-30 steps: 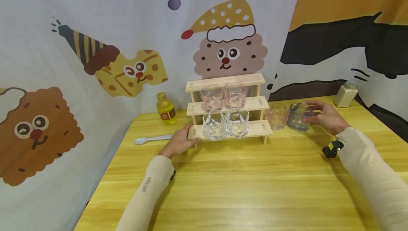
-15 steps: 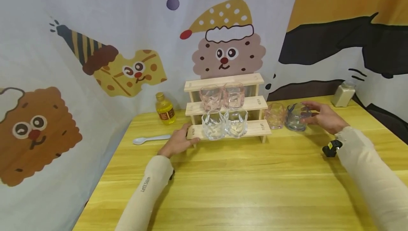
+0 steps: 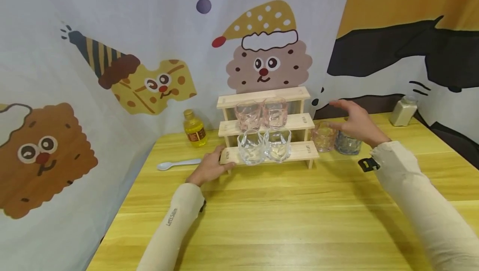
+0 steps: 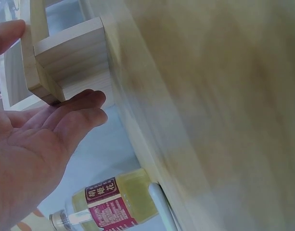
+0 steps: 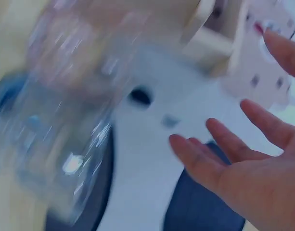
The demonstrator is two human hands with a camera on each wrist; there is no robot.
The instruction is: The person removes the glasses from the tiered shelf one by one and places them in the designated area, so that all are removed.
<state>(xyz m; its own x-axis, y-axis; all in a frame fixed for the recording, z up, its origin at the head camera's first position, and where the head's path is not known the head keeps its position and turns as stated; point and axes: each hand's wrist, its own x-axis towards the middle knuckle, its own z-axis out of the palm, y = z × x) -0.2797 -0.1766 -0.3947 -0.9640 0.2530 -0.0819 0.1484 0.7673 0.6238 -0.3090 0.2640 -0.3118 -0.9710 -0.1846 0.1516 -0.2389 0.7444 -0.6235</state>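
A three-step wooden rack [image 3: 304,149] stands at the table's back. My left hand [image 3: 207,169] grips the left end of its lowest step; in the left wrist view the thumb lies on one side of the board [image 4: 36,48] and the fingers on another. Two clear glasses [image 3: 251,148] sit on the lowest step, two pink glasses [image 3: 248,115] on the middle one. Right of the rack, a pink glass [image 3: 322,140] and a bluish glass [image 3: 348,144] stand side by side on the table. My right hand [image 3: 357,123], fingers spread and holding nothing, is above them.
A bottle of yellow oil [image 3: 195,129] stands left of the rack, with a pale spoon [image 3: 177,163] lying in front of it. A jar of pale contents [image 3: 404,111] is at the back right. A printed cloth [image 3: 168,13] hangs behind the table.
My right hand has let go of the bluish glass and moved up and left, over the two glasses on the table. The left hand stays at the rack.
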